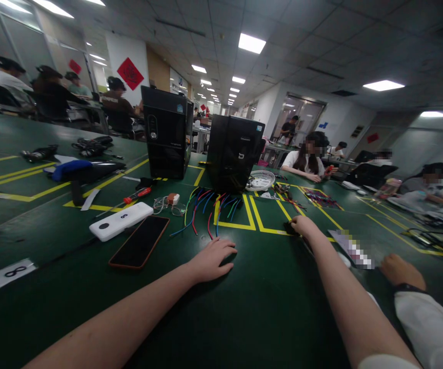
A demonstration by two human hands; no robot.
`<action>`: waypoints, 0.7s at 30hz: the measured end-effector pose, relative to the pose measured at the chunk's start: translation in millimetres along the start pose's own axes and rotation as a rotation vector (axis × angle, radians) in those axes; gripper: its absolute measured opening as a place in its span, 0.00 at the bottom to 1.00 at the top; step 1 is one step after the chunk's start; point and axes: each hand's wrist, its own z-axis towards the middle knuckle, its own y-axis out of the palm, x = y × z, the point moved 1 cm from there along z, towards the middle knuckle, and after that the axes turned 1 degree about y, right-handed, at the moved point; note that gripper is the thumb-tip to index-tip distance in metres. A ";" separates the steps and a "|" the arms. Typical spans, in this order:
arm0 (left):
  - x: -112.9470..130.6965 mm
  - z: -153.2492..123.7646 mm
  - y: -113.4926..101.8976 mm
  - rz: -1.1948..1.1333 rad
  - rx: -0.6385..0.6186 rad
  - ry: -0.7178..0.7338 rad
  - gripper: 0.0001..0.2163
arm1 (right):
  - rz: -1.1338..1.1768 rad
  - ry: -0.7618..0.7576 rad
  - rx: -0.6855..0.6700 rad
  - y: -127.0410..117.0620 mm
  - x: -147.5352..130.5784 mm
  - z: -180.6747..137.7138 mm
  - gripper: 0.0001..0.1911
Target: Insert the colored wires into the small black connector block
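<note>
My left hand (213,260) lies palm down on the green table, fingers apart, holding nothing. Just beyond its fingertips, red, blue, green and yellow wires (210,225) are spread in a row. Farther right, my right hand (303,226) is closed on a small black object (291,228), too dark and partly covered to identify. Left of my left hand are a phone (140,243) with a dark screen and a white device (121,220) marked 8. A red-handled screwdriver (138,195) lies behind them.
Two black computer towers (166,133) stand at the back. A white basket (260,180) sits beside the right one, with bundled wires (322,199) farther right. A co-worker's hand (403,271) rests right of my right forearm. Yellow tape (237,225) marks the table.
</note>
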 end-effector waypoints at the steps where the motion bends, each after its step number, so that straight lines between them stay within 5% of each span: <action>1: 0.1 -0.2 -0.3 -0.002 -0.004 -0.002 0.17 | 0.014 0.018 0.010 -1.5 2.5 -0.9 0.13; 7: -0.4 -0.3 -0.6 -0.003 -0.017 -0.008 0.17 | 0.089 0.142 0.115 -6.7 24.8 -18.6 0.21; 21: -0.4 0.7 0.0 -0.006 -0.020 -0.009 0.17 | 0.120 0.021 0.093 6.2 18.3 -32.8 0.18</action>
